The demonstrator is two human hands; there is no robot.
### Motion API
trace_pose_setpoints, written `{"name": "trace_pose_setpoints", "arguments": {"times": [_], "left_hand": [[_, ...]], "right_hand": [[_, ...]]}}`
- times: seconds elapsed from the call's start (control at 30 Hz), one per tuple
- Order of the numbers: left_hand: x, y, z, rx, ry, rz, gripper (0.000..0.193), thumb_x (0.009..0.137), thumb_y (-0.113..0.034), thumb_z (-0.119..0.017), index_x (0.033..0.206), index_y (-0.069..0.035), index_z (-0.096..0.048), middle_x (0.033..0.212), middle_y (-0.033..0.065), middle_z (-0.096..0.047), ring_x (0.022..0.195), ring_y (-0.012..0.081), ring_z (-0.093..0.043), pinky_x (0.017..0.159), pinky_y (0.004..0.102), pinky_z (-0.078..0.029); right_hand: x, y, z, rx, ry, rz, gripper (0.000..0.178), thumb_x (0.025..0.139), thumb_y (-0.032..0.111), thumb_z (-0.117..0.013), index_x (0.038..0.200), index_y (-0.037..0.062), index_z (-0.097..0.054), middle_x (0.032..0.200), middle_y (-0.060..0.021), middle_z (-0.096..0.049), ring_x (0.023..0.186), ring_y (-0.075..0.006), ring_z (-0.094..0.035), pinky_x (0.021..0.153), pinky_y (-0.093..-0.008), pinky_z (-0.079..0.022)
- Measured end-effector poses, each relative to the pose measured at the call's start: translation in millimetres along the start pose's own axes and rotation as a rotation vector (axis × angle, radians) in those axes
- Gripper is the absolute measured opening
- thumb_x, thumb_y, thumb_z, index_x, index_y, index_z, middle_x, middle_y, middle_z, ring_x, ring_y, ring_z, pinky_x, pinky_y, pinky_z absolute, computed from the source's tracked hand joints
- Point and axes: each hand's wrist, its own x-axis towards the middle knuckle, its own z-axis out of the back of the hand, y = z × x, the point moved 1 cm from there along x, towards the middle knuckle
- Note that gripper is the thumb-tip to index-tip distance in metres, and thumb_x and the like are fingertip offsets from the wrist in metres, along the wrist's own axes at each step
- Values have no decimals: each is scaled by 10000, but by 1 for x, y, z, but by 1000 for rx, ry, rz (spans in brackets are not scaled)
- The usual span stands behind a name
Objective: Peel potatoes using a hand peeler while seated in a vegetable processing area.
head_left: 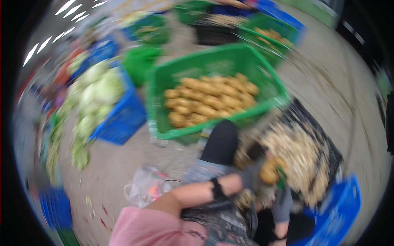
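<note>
My left hand [251, 177], in a grey glove, is closed round a yellow-brown potato [269, 170] in front of my knee. My right hand [282, 206], also gloved in grey, comes up from below. It is closed on a small green peeler [281, 177], which is against or very near the potato's right side; blur hides its blade and the exact contact. Just beyond both hands lies a black crate [334, 151] heaped with pale strips that look like peelings [301, 158]. Ahead of my knee, a large green crate [197, 65] holds many potatoes [209, 98].
A blue crate [127, 119] of cabbages [98, 88] stands at the left. Another blue crate [349, 201] is at the lower right. A plastic bag [143, 186] lies on the floor [98, 180] among scraps. More crates and a green basket [141, 63] stand farther back.
</note>
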Motion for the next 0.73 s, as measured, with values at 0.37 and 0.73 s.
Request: {"name": "trace_pose_setpoints", "arguments": {"times": [0.37, 0.73], "left_hand": [[-19, 9, -71, -130, -393, 278, 509, 913, -439, -430, 1203, -23, -480, 1132, 135, -578, 996, 273, -583, 871, 407, -485], [-26, 5, -57, 112, -467, 284, 542, 894, -440, -477, 1224, -10, -464, 1153, 131, -566, 1006, 239, -583, 862, 345, -493]], "right_hand": [[-23, -10, 52, -238, -323, -192, 263, 811, 195, -602, 1040, 75, -560, 802, -137, -600, 686, -336, -593, 581, -395, -486], [-21, 32, 38, -82, -114, 53, 304, 815, 177, -602, 1107, 113, -554, 892, -130, -621, 691, -295, -622, 564, -371, -503]]}}
